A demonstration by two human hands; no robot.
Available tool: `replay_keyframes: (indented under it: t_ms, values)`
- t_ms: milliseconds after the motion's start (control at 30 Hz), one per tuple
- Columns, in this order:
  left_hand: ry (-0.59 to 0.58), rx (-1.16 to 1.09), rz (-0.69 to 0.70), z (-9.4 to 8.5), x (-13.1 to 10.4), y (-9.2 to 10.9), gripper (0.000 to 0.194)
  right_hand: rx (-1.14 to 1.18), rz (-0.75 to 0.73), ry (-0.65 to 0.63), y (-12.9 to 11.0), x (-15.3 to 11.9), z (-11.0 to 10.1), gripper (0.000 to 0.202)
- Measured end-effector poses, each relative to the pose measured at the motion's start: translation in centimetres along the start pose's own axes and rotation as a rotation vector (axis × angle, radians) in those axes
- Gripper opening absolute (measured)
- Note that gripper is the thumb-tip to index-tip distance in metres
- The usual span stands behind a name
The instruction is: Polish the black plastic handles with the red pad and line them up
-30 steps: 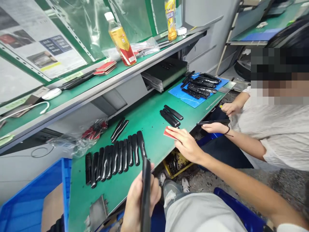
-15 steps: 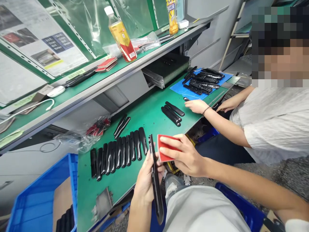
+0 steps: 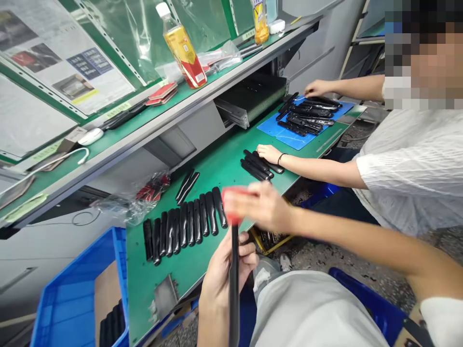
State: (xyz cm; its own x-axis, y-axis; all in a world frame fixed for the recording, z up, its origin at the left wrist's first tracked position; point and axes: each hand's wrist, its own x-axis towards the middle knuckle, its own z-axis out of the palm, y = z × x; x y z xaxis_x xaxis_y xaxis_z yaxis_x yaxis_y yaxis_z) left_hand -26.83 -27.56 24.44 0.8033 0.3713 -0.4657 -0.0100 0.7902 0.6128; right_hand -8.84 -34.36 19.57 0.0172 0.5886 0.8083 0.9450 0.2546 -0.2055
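My left hand (image 3: 216, 272) is closed around a long, narrow black plastic piece (image 3: 234, 294), held upright in front of my lap. Its upper end meets a red sanding pad (image 3: 229, 200), which my right hand (image 3: 271, 207) grips from the right; motion blurs the pad and the fingers. The pad hides the top of the piece. Just left of my hands, a row of several similar glossy black pieces (image 3: 184, 224) lies side by side on the green bench (image 3: 213, 164). Two more black pieces (image 3: 187, 185) rest behind that row.
At right, a co-worker's hand (image 3: 269, 154) touches a small group of black pieces; the other hand (image 3: 316, 89) is by a pile on a blue mat (image 3: 269, 127). A blue bin (image 3: 54, 294) stands at lower left. Above runs a shelf with a drink bottle (image 3: 184, 53).
My right hand has brought the red pad up and left onto the top of the black piece. The co-worker's hands have moved, one to the small group, one to the pile.
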Motion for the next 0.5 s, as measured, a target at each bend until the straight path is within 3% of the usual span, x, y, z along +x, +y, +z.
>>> replay_keyframes:
  t_ms: [67, 133, 200, 267, 367, 500]
  values:
    - [-0.103, -0.018, 0.024, -0.6, -1.4, -0.1, 0.037, -0.035, 0.186, -0.030, 3.1, 0.6, -0.3, 0.042]
    - [-0.164, -0.019, 0.123, -1.2, -2.2, 0.1, 0.040, 0.037, 0.341, -0.059, 4.4, 0.6, -0.8, 0.049]
    - [-0.164, -0.013, 0.214, -1.6, -2.3, 0.3, 0.039, 0.263, 0.521, -0.019, 3.7, 0.2, -1.3, 0.058]
    - [-0.187, -0.001, 0.221, -1.7, -1.9, 0.3, 0.051, 0.552, 0.649, 0.072, 1.8, -0.3, -1.6, 0.059]
    - [-0.192, 0.053, 0.213, -1.7, -1.1, -0.3, 0.064, 0.763, 0.595, 0.148, -0.8, -0.5, -2.1, 0.053]
    - [-0.037, 0.199, 0.274, -1.2, -1.0, -1.5, 0.052, 0.493, 0.352, 0.148, -2.6, -0.3, -3.1, 0.056]
